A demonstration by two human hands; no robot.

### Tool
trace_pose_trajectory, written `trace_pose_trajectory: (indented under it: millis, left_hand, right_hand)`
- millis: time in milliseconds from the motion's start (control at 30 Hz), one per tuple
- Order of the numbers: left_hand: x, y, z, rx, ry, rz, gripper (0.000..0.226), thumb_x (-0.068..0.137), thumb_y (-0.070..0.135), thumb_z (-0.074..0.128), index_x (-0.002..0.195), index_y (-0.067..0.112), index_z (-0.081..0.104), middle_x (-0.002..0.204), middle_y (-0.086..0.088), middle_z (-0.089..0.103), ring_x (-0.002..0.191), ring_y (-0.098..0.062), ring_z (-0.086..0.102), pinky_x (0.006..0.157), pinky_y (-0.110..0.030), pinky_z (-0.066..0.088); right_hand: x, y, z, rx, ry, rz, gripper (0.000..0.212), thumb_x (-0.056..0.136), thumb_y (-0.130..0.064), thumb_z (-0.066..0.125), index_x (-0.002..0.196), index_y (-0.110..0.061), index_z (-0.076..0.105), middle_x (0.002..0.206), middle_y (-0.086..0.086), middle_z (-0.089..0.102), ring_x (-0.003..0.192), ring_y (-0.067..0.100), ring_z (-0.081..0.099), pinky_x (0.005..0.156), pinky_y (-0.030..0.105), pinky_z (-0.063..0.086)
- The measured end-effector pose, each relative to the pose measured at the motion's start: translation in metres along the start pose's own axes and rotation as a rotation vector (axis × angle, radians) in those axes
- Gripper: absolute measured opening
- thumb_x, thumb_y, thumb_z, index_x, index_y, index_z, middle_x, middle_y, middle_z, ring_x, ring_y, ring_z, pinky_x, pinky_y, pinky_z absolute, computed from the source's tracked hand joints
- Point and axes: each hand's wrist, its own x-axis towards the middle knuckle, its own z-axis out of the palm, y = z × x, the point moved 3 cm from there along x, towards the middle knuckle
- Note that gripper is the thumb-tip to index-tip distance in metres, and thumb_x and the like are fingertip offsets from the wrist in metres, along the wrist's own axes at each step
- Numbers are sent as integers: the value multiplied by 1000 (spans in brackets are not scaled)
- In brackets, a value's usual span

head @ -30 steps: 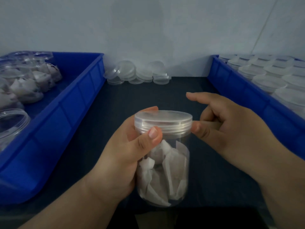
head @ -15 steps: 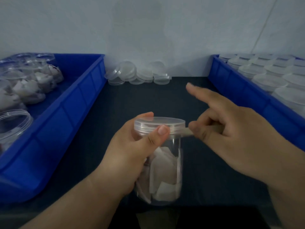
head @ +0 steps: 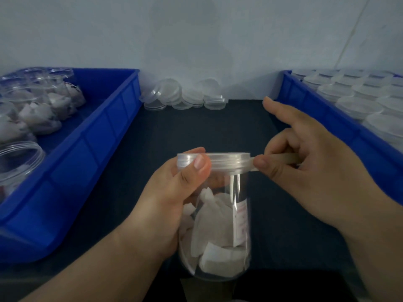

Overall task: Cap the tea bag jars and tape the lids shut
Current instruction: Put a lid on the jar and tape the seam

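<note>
The left hand (head: 174, 192) grips a clear jar (head: 239, 188) of white tea bags (head: 216, 223) by its upper part, thumb pressed on the rim of the lid (head: 226, 162) that caps it. Just right of the jar, the right hand (head: 305, 171) pinches a strip of tape (head: 281, 159) that meets the lid's side, forefinger stretched out. Left of the jar a blue bin (head: 98, 149) holds open jars (head: 39, 114) of tea bags, right of it a second bin (head: 327, 118) holds capped jars (head: 357, 105), and behind it lie loose lids (head: 185, 97).
</note>
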Motion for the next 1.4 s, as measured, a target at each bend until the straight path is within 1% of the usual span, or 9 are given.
trace_pose_trajectory:
  millis: [300, 467, 567, 633, 733, 833, 967, 1233, 1400]
  left_hand:
    - [4, -3, -6, 0, -28, 13, 99, 41, 76, 86, 124, 24, 67, 121, -6, 73, 112, -26, 70, 95, -44, 58]
    - [5, -1, -9, 35, 114, 50, 57, 52, 67, 83, 104, 46, 77, 138, 11, 63, 125, -11, 62, 106, -43, 48]
    - [6, -4, -2, 162, 107, 70, 108, 37, 74, 86, 135, 45, 51, 121, 30, 66, 112, 7, 64, 78, -17, 57]
    - [7, -5, -3, 204, 162, 67, 106, 38, 70, 85, 134, 47, 48, 113, 35, 66, 103, 13, 64, 64, -7, 53]
    - [8, -6, -8, 212, 230, 55, 111, 28, 80, 84, 129, 48, 54, 111, 29, 70, 102, 7, 68, 81, -26, 55]
    - [7, -7, -11, 147, 271, 40, 118, 23, 82, 83, 130, 43, 58, 111, 21, 74, 102, -5, 72, 90, -37, 55]
    - [7, -10, -11, 62, 265, 17, 112, 27, 73, 90, 129, 40, 59, 111, 11, 76, 102, -15, 74, 92, -42, 55]
    - [7, -9, -5, -46, 171, -41, 97, 40, 54, 91, 129, 33, 59, 110, -3, 77, 99, -21, 76, 72, -30, 61]
    - [3, -9, -1, -105, 66, 10, 114, 38, 63, 94, 137, 23, 53, 118, -12, 74, 107, -30, 73, 84, -39, 61]
  right_hand:
    - [2, 1, 14, -66, -44, 25, 72, 84, -71, 42, 149, -48, 21, 93, -22, 55, 84, -5, 57, 73, 4, 40]
    - [-1, -12, 7, -209, 42, 26, 73, 81, -73, 40, 147, -48, 20, 80, -17, 56, 82, -4, 55, 57, 13, 41]
    - [-4, -24, 12, -350, 38, -26, 69, 85, -67, 38, 148, -41, 26, 74, -23, 48, 68, -4, 49, 65, 11, 34]
    - [-5, -29, 13, -370, 39, -54, 68, 86, -62, 42, 147, -37, 30, 70, -24, 45, 64, -5, 48, 63, 11, 34]
    - [-2, -26, 9, -236, -62, 12, 69, 78, -68, 42, 142, -55, 20, 81, -19, 60, 78, -6, 59, 51, 13, 41]
    - [1, -14, 5, -129, -208, 42, 65, 79, -66, 42, 138, -68, 15, 92, -37, 62, 80, -15, 60, 72, 0, 39]
    - [1, -5, -1, -52, -316, 52, 59, 78, -66, 38, 136, -66, 27, 85, -34, 67, 80, -15, 60, 74, -3, 34]
    - [0, -5, -14, -86, -108, 1, 60, 75, -63, 54, 133, -58, 41, 86, -24, 65, 72, -5, 61, 67, 0, 39]
    - [1, -7, -6, -38, -50, 36, 60, 69, -71, 50, 128, -61, 40, 90, -28, 61, 79, -11, 58, 72, -4, 34]
